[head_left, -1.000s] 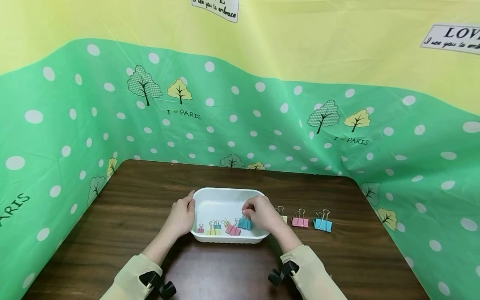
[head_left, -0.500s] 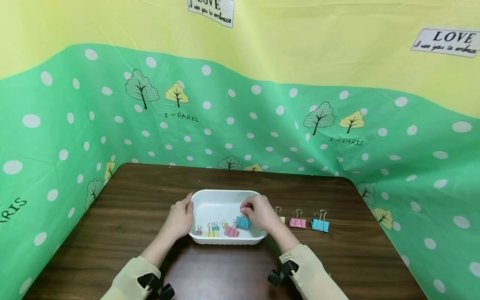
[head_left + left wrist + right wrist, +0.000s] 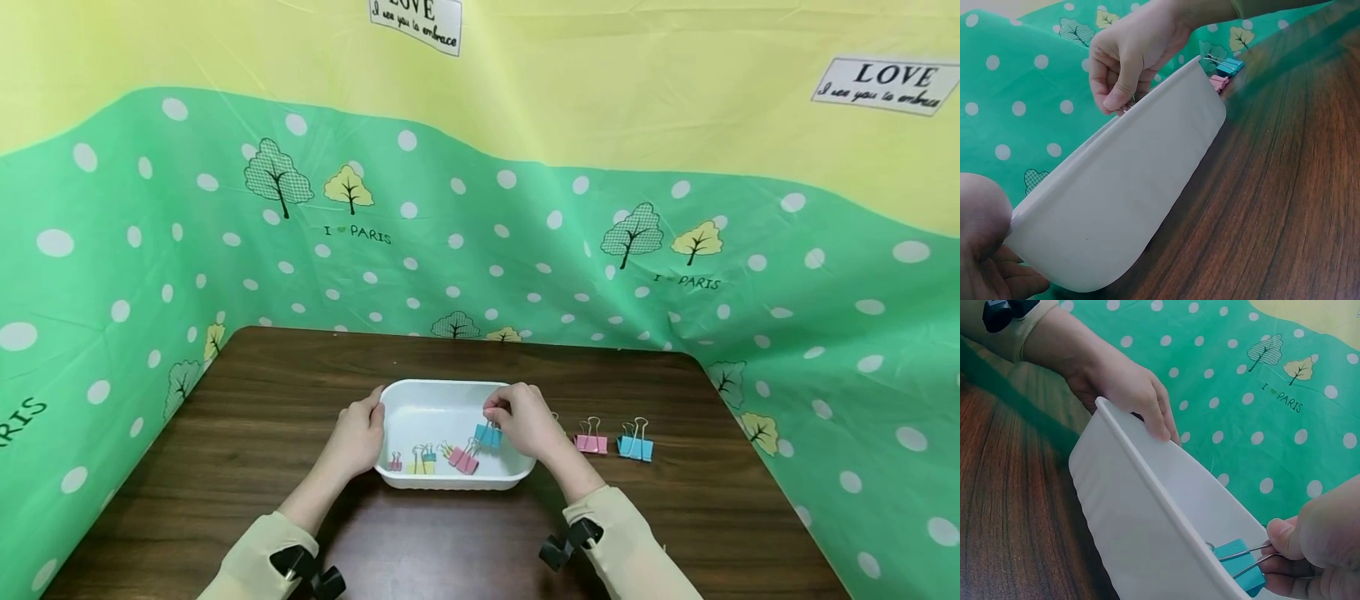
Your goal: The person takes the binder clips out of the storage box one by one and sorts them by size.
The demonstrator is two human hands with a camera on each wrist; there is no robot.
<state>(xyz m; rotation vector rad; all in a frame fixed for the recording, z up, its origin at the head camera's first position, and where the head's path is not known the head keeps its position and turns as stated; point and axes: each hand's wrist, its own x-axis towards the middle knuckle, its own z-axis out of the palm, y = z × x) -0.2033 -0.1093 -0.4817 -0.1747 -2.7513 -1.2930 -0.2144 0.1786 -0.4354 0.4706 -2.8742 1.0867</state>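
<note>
A white plastic tray stands on the table, with my left hand gripping its left end, thumb over the rim. Over the right part of the tray, my right hand pinches a blue binder clip by its wire handles. The right wrist view shows the same blue clip hanging inside the tray wall, handles between thumb and fingers. Left of it in the tray lie a larger pink binder clip, a yellow clip, a small teal clip and a small pink clip.
On the dark wooden table, right of the tray, a pink binder clip and a blue binder clip stand in a row. Another clip there is mostly hidden behind my right hand. A green and yellow curtain surrounds the table.
My right hand has risen slightly with the blue clip, which now sits higher and clear of the pink one. The left hand keeps its hold on the tray. The head view has shifted a little.
</note>
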